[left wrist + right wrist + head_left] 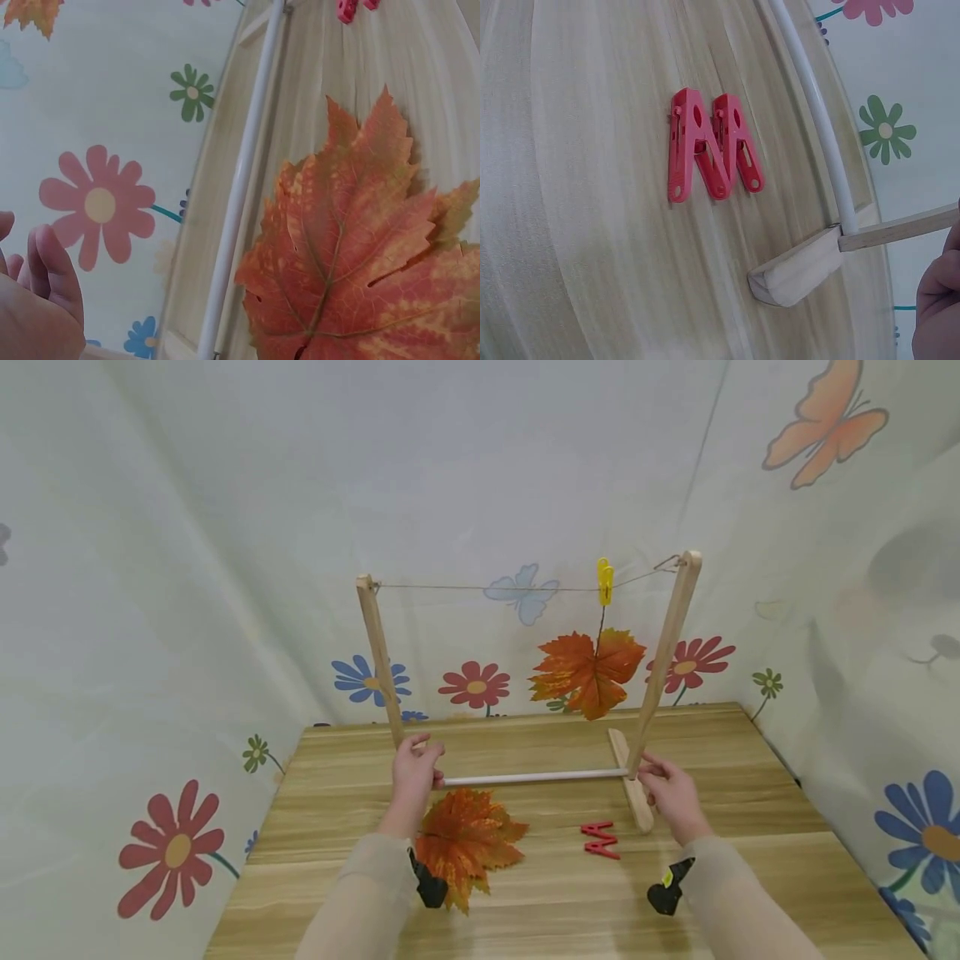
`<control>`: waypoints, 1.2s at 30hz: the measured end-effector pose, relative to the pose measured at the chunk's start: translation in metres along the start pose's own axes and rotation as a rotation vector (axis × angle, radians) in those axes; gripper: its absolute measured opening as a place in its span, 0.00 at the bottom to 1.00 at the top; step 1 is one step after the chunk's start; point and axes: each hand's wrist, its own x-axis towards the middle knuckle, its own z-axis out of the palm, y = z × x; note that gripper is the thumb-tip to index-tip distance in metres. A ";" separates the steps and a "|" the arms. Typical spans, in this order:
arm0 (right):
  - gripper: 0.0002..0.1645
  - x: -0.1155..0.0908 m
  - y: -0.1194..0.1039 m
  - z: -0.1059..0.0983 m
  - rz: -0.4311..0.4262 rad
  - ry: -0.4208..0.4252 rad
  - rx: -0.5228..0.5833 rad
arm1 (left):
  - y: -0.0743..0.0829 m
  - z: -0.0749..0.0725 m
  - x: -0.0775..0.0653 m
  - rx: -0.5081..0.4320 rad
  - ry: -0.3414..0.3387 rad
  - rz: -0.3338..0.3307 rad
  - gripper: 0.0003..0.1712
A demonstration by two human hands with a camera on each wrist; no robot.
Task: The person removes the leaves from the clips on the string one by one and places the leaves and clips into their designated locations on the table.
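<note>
Evidently both hands are low on the wooden frame. Left hand [416,768] by the foot of the left post [381,660]: fingers loosely bent, half open, no hold on anything visible. Right hand [672,793] beside the lower end of the right post [666,660]: fingers curled in; cannot tell whether it pinches the wood. White rod [536,777] at the left hand's three o'clock, reaching across to the right post. Main risk: uneven pushing could skew the frame and, should the joints be loose, work a rod end free.

Right foot [639,810] of the frame, right hand's eight o'clock: a knock there could tip the post. Loose leaf [472,839] on the table [525,902], left hand's five o'clock, partly behind the black wrist device [431,887]; lowering that wrist might crease or drag it. Red clothespins [712,157], eight o'clock beyond the right foot, could be swept aside by a careless right sleeve.

Farther out, hanging leaf [592,672] at the right hand's eleven o'clock, stem up to the yellow clothespin [604,581] on the cord [450,587]. Posts leaning inward would slacken the line; a shallow bite on the stem could drop the leaf
</note>
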 end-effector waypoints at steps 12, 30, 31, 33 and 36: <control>0.27 0.004 -0.012 -0.010 -0.027 0.005 -0.029 | 0.011 0.008 0.004 0.025 -0.007 0.030 0.23; 0.28 0.009 -0.041 -0.016 -0.085 -0.014 -0.016 | 0.032 0.010 0.007 0.067 -0.070 0.113 0.22; 0.28 0.009 -0.043 -0.016 -0.088 -0.011 -0.013 | 0.033 0.010 0.007 0.066 -0.070 0.115 0.22; 0.29 0.010 -0.046 -0.016 -0.093 -0.012 -0.011 | 0.036 0.011 0.008 0.068 -0.072 0.124 0.21; 0.30 0.012 -0.051 -0.016 -0.098 -0.018 -0.013 | 0.039 0.013 0.008 0.078 -0.066 0.133 0.21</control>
